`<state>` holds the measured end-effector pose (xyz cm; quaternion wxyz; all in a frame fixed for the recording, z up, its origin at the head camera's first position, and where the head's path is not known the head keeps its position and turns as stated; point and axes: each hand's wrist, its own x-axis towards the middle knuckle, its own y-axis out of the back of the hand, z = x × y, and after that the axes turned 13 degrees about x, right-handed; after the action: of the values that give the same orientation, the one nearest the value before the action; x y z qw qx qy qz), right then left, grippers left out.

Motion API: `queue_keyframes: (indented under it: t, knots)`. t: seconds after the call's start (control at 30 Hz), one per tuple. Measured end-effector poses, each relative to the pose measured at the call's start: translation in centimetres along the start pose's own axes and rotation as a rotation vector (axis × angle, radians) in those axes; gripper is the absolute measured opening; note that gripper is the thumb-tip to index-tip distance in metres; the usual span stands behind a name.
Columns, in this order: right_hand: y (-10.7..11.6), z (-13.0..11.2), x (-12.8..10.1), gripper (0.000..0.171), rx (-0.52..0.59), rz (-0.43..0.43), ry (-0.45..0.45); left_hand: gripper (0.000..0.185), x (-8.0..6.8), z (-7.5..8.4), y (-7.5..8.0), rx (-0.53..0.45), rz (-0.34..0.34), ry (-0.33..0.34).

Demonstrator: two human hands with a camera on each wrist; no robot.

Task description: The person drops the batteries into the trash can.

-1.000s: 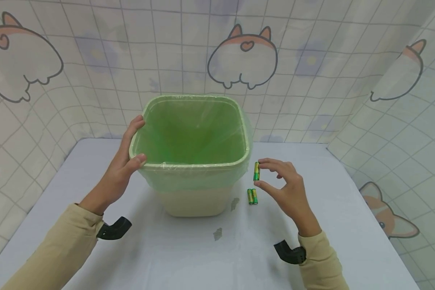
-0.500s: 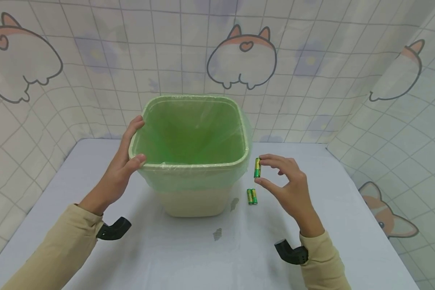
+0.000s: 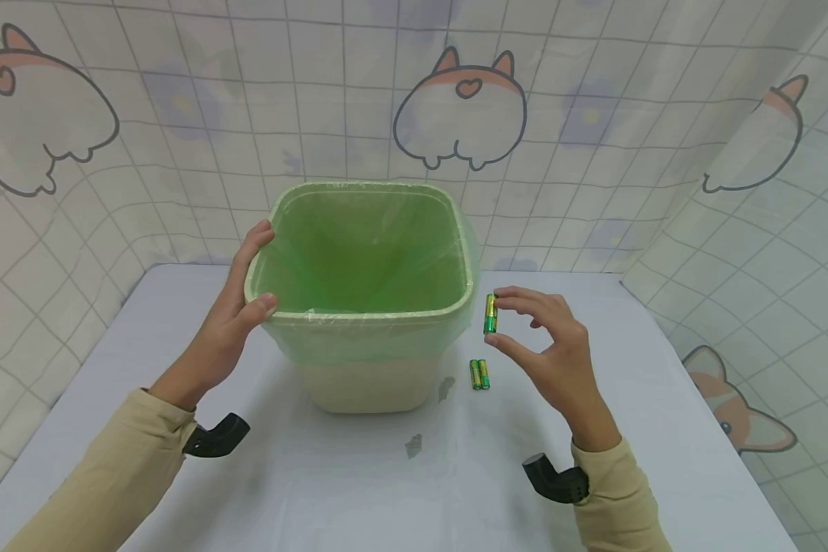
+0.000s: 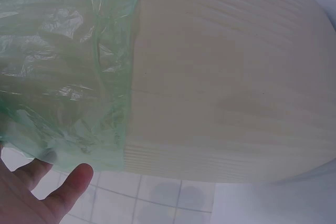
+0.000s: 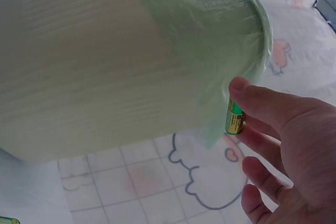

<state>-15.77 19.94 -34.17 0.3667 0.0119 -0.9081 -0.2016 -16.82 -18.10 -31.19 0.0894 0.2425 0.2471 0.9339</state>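
The left hand (image 3: 231, 326) grips the near-left corner of the bin (image 3: 366, 376), thumb on the rim and fingers (image 3: 257, 238) curled along its left edge over the green liner (image 3: 366, 253). Just right of the bin, two batteries (image 3: 479, 373) lie side by side on the desk (image 3: 331, 491). Above them, the right hand (image 3: 555, 356) pinches one battery (image 3: 490, 313) upright between thumb and forefinger, close beside the bin's rim.

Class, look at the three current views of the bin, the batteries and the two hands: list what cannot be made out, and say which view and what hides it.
- Bin bottom: head view, the cloudy green liner veils it.
- Pinched battery label: too small in head view; in right wrist view the right hand fingers cover part of it.
- Two batteries on the table: right wrist view, cut off by the bottom left edge.
- Left hand: left wrist view, cut off at the corner.
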Motion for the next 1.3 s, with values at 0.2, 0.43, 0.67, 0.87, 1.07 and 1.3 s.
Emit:
queue_keyframes:
  t: [0.2, 0.43, 0.67, 0.87, 1.07, 1.3]
  knots:
    - [0.0, -0.4, 0.3, 0.046, -0.011, 0.007, 0.018, 0.067, 0.0, 0.0, 0.0, 0.004, -0.001, 0.002]
    - [0.0, -1.1, 0.7, 0.046, -0.002, 0.015, 0.039, 0.067, -0.1, 0.0, 0.0, 0.001, -0.001, 0.004]
    - [0.0, -1.5, 1.0, 0.045, 0.018, 0.024, 0.051, 0.066, 0.0, 0.0, 0.0, 0.002, -0.005, 0.005]
    - [0.1, -1.7, 1.4, 0.044, 0.029, 0.028, 0.067, 0.066, 0.0, -0.1, 0.0, 0.001, -0.002, 0.004]
    - [0.1, -2.0, 1.7, 0.043, 0.051, 0.027, 0.080, 0.066, 0.1, -0.1, 0.1, 0.008, 0.000, 0.004]
    - [0.0, -2.3, 1.9, 0.044, 0.067, 0.031, 0.091, 0.066, 0.0, -0.1, 0.1, 0.007, -0.003, 0.007]
